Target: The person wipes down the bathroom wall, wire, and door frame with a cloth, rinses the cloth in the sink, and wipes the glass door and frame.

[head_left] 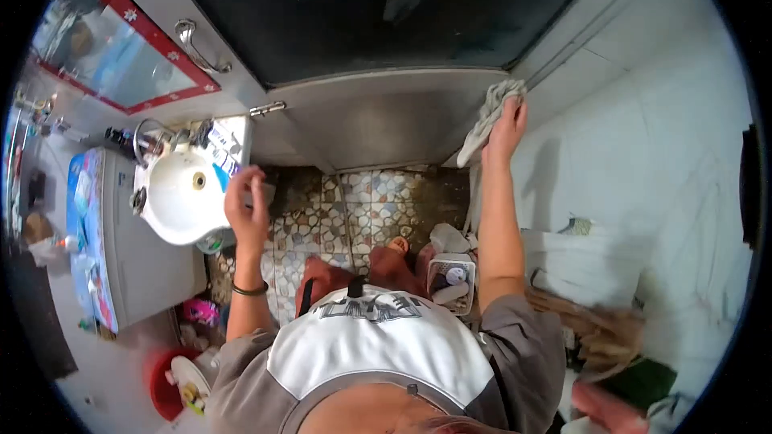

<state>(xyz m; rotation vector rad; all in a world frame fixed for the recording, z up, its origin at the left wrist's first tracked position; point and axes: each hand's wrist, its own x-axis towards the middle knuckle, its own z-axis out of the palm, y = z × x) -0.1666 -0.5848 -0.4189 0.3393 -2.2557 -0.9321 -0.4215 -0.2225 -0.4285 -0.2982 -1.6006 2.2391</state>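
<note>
In the head view, my right hand (505,130) is closed round a crumpled pale grey cloth (487,119), pressing it against the right side of the door frame. One end of the cloth hangs down below the fingers. My left hand (246,199) is raised in front of the white washbasin (183,221), fingers loosely bent and apart, with nothing visible in it. A dark band circles that wrist. Just beyond the left fingers, a blue item and a tube-like pack (225,145) lie on the basin's edge. Ahead stands the metal door (386,116) with a dark upper panel.
A door handle (197,47) and a bolt (268,108) are at the left. A washing machine (149,249) stands beside the basin. On the pebble-patterned floor (362,213), a white basket (470,299) holds small items near my feet. A red bucket (163,386) is at lower left.
</note>
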